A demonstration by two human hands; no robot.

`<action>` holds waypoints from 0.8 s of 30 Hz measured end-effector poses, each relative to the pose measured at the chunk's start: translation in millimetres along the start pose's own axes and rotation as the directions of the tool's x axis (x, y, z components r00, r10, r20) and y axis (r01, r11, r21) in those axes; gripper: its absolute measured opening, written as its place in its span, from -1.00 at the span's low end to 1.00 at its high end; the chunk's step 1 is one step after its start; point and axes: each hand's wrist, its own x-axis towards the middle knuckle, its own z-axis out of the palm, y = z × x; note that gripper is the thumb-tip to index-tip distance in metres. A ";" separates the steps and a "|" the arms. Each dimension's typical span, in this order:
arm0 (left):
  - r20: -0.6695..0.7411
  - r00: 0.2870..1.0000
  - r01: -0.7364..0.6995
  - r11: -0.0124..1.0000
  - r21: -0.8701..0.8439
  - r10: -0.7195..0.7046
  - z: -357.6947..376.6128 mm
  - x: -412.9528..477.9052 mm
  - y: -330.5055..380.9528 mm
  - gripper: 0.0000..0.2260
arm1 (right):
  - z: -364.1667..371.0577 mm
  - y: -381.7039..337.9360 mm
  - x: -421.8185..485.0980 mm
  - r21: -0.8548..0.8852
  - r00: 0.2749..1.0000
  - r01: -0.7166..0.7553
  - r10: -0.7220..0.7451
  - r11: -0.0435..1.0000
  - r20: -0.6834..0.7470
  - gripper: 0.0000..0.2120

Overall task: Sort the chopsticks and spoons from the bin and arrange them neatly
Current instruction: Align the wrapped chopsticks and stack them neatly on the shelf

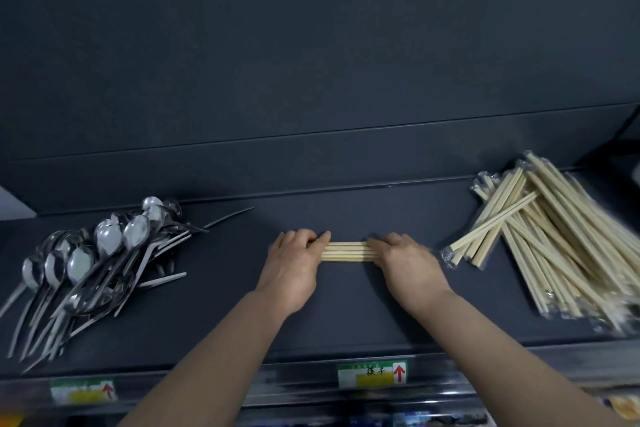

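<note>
Chopstick bundle (346, 251) lies crosswise at centre of shelf (239, 229), between spoon heap (86, 253) and wrapped chopstick pile (540, 246). Left hand (294, 260) and right hand (405, 260) each curl fingers over one bundle end. Advised: press ends inward evenly, keep sticks flat, tips flush.

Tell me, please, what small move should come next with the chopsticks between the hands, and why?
Probably press both ends inward to even the tips: the left hand and right hand each grip one end of the chopstick bundle, held level over the shelf, apart from the untidy wrapped pile.
</note>
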 end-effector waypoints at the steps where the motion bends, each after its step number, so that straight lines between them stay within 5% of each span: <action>1: -0.004 1.000 0.004 1.000 0.002 -0.004 1.9 -2.7 0.9 -0.51 | 3.0 -1.9 -3.3 0.014 1.000 0.015 -0.015 1.000 0.008 -0.54; 24: 0.011 0.994 0.109 0.990 0.090 -0.110 7.8 94.8 3.1 -0.40 | 2.6 21.9 94.5 -0.064 1.000 0.000 -0.002 0.998 -0.022 -0.48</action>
